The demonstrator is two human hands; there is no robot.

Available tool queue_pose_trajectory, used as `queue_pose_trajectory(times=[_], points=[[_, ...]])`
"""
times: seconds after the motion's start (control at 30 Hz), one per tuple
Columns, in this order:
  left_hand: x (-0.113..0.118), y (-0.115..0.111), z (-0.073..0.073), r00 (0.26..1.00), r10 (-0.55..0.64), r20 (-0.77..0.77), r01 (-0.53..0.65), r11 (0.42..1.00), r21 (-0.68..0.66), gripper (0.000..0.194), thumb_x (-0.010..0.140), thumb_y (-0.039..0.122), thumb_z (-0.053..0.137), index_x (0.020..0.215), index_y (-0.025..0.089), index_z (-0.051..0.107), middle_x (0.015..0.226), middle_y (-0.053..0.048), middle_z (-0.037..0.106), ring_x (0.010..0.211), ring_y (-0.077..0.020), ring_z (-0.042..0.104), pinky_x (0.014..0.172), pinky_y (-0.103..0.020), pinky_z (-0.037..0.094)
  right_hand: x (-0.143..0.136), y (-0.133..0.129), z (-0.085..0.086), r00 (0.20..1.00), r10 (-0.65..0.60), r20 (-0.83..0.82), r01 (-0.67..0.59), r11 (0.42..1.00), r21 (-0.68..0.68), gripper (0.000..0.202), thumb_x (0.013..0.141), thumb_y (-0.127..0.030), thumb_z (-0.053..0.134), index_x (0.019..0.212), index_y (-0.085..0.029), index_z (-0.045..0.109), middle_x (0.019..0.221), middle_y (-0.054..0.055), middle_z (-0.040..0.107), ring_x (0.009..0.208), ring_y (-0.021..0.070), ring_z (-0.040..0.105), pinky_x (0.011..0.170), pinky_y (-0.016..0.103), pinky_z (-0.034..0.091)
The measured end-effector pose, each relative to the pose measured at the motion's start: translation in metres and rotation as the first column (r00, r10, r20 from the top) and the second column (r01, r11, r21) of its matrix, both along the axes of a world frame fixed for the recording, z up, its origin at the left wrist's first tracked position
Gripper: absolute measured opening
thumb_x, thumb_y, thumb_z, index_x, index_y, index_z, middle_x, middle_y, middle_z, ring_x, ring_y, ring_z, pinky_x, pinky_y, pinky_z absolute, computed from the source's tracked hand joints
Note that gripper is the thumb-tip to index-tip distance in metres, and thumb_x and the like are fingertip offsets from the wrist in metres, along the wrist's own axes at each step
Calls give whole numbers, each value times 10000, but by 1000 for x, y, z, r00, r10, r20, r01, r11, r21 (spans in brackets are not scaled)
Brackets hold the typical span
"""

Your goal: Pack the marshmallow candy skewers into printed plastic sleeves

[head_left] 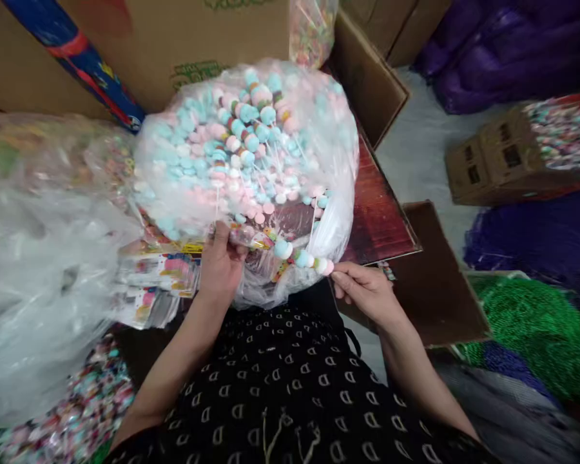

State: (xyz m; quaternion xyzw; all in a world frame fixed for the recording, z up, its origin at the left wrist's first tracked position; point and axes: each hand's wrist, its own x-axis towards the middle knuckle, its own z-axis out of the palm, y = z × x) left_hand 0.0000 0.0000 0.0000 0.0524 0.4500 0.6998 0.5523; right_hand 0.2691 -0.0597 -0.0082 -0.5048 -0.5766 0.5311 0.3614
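Note:
A skewer of pastel blue, white and pink marshmallow-like candies (pixel 302 258) lies slantwise in front of me. My right hand (pixel 365 290) pinches its pink end between thumb and fingertips. At its other end is a clear, colour-printed wrapper (pixel 256 240), pinched by my left hand (pixel 225 258); whether the skewer's tip is inside it I cannot tell. Just beyond both hands sits a big clear plastic bag (pixel 336 225), full of loose blue and pink candies, with several skewers (pixel 246 129) lying on top. Stacks of printed wrappers (pixel 157 277) lie left of my left hand.
Cardboard boxes stand behind the bag, with an open flap (pixel 367 84) at right. Clear plastic (pixel 48 290) is heaped at left above many small wrapped sweets (pixel 87 399). On the right are a sweets-filled carton (pixel 493 154), purple bundles and green mesh (pixel 536 322).

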Motion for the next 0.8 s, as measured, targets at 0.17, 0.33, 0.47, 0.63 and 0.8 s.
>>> queue_pose_trajectory(times=[0.17, 0.33, 0.47, 0.63, 0.8], points=[[-2, 0, -5, 998, -17, -59, 16, 1000, -3, 341, 860, 287, 845, 709, 205, 551, 533, 83, 551, 438, -46, 507, 397, -172, 349, -4, -3, -2, 934, -211, -289, 202, 977, -62, 218, 948, -430, 719, 938, -212, 718, 698, -23, 707, 446, 60, 495, 453, 210, 367], [8, -7, -8, 981, -76, -180, 86, 995, 49, 478, 688, 485, 945, 687, 202, 559, 527, 85, 558, 403, -49, 478, 392, -189, 352, -46, 13, 6, 832, -339, -440, 271, 939, -211, 272, 825, -437, 825, 930, -220, 700, 679, -52, 633, 444, 39, 352, 425, 202, 227], [17, -14, -8, 963, -79, -256, 90, 995, 34, 498, 608, 500, 978, 703, 201, 591, 578, 74, 607, 421, -59, 498, 386, -200, 348, -78, 23, 8, 808, -312, -500, 191, 941, -280, 337, 771, -451, 842, 955, -216, 687, 544, -119, 405, 430, 37, 203, 426, 214, 123], [19, -17, -14, 947, -78, -311, 86, 996, 12, 463, 683, 516, 931, 750, 195, 604, 642, 61, 620, 456, -59, 497, 405, -220, 334, -90, 23, 6, 827, -232, -512, 79, 950, -303, 413, 761, -468, 840, 1035, -205, 679, 586, -114, 442, 438, 34, 163, 426, 232, 87], [18, -17, -16, 943, -100, -318, 111, 994, 17, 512, 614, 530, 961, 774, 197, 607, 650, 64, 601, 454, -61, 488, 402, -224, 334, -91, 21, 4, 814, -257, -521, 76, 936, -343, 371, 759, -448, 840, 982, -218, 653, 559, -124, 393, 438, 37, 149, 431, 235, 103]])
